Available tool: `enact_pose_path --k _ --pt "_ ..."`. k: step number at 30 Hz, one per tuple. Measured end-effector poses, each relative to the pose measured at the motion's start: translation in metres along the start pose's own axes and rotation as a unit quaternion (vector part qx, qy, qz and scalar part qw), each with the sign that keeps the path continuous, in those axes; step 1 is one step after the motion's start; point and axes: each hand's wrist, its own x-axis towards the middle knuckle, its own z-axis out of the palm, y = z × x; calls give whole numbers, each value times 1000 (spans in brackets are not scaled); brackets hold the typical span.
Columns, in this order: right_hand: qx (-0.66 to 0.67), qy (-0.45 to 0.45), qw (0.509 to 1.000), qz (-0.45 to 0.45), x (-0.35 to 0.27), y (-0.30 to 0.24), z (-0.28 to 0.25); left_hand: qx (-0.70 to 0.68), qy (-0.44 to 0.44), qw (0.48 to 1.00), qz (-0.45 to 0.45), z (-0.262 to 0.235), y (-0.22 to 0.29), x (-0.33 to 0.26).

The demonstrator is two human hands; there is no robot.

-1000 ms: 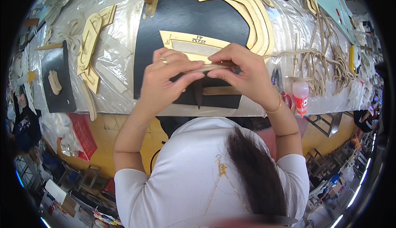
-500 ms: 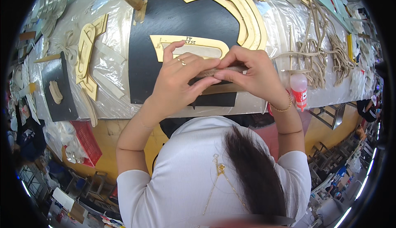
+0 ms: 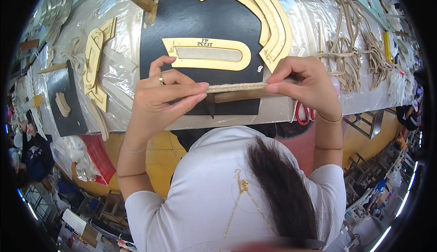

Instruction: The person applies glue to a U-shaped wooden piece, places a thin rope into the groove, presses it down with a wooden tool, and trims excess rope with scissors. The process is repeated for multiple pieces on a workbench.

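Clear plastic sheeting covers the counter (image 3: pixel 124 31), and a black mat (image 3: pixel 205 19) near its front edge anchors the scene. Over the lower part of the mat, a person holds a short, beige braided cord (image 3: pixel 236 87) stretched nearly straight from side to side. The left hand (image 3: pixel 157 96) pinches its left end at the tips of thumb and forefinger, its other fingers spread. The right hand (image 3: pixel 307 82), just past the mat's right edge, grips the other end between thumb and forefinger; how far the cord runs behind those fingers is hidden. Below the cord, on the mat, rests a wooden-handled tool (image 3: pixel 241 96). Higher on the mat lies a cream slotted template (image 3: pixel 232 64). Curved templates (image 3: pixel 278 35) overlap the mat's upper right edge; red-handled scissors (image 3: pixel 297 114) and loose cords (image 3: pixel 349 67) sit to its right.
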Motion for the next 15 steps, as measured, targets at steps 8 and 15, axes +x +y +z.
enact_pose_path --k 8,15 --pt "9 26 1000 1 -5 3 -5 -5 5 1000 -18 -14 -3 -6" --pt "-49 -7 999 -22 1 3 -9 -4 46 999 -15 -18 -2 -12"
